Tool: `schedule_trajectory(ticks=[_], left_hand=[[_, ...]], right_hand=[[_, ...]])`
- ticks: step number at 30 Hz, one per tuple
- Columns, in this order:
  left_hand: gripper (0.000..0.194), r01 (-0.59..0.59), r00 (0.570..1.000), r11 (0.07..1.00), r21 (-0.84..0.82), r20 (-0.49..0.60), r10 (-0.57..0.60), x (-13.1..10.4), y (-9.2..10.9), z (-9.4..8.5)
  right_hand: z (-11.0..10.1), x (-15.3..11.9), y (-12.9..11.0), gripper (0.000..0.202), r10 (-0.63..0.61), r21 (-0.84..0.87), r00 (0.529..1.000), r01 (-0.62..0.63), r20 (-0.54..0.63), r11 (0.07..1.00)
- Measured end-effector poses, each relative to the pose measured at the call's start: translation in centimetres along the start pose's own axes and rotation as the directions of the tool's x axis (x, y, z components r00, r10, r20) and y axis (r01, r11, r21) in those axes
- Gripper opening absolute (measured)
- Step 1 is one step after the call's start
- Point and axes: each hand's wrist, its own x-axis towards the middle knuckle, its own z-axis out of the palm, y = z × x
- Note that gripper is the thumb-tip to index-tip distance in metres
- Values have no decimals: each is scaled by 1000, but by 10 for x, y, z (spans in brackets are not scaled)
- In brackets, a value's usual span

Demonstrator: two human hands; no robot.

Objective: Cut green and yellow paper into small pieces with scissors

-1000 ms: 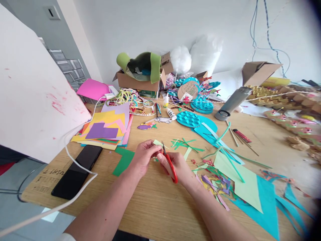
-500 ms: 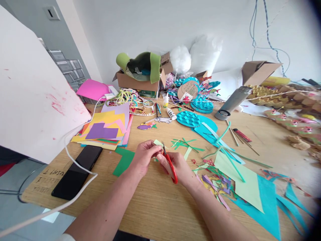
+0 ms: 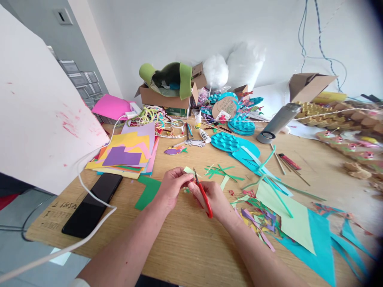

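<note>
We see both hands meeting above the middle of the desk [image 3: 185, 247]. The left hand [image 3: 171, 186] pinches a small pale green paper piece [image 3: 188, 170], which projects beyond the fingertips. The right hand [image 3: 212, 194] grips red-handled scissors [image 3: 206, 201], their dark blades pointing away from us, just right of the paper; we cannot tell whether the blades touch it. Near the left wrist we note a dark green sheet [image 3: 146, 196]; beyond the right hand, thin green strips [image 3: 221, 172]; to its right, mixed paper scraps [image 3: 259, 221].
</note>
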Motion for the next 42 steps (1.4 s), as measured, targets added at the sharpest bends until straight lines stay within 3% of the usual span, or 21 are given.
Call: schedule_trajectory(ticks=[8, 42], left_hand=[[7, -55, 998, 997, 63, 32, 53, 1, 0, -1], [15, -28, 998, 991, 132, 64, 19, 1, 7, -4]], right_hand=[[0, 0, 0, 62, 0, -15, 1000, 0, 0, 1000], [-2, 0, 1, 60, -13, -24, 1000, 13, 17, 1000]])
